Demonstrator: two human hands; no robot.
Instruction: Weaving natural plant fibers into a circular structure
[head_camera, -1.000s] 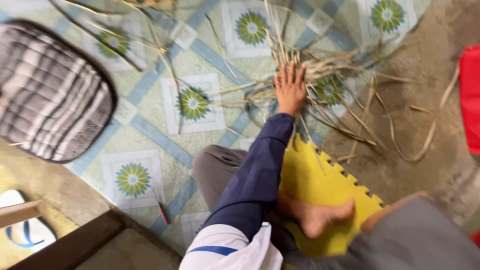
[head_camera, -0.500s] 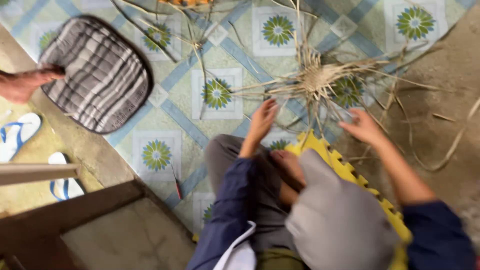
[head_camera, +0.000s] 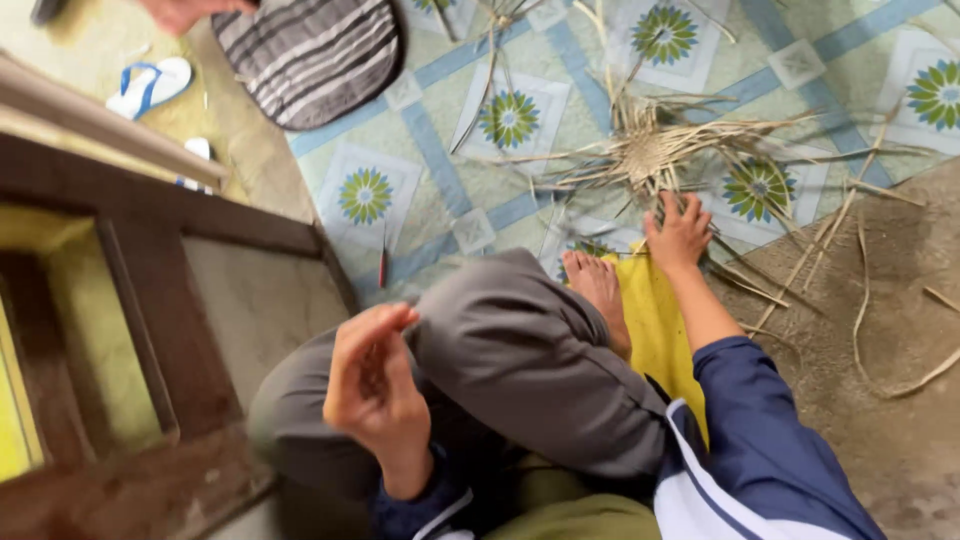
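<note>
A half-woven star of dry straw strips (head_camera: 645, 155) lies on a patterned blue and green floor mat (head_camera: 440, 215). My right hand (head_camera: 680, 235) reaches out to its near edge, fingers spread on the loose strips and gripping none that I can see. My left hand (head_camera: 375, 385) hovers above my bent knee in grey trousers (head_camera: 520, 350), fingers loosely curled and apart, with nothing in it. My bare foot (head_camera: 598, 285) rests on a yellow foam pad (head_camera: 655, 320) just beside the right hand.
Loose straw strips (head_camera: 860, 290) trail over the bare concrete at right. A striped cushion (head_camera: 305, 55) lies at the top, with another person's hand (head_camera: 185, 12) beside it. Blue-strapped sandals (head_camera: 150, 85) and dark wooden furniture (head_camera: 150, 300) are at left. A small red-handled tool (head_camera: 382, 265) lies on the mat.
The view has swung left. My left hand has drawn back from the straw to above my knee. My right hand has come down onto the weave's near edge.
</note>
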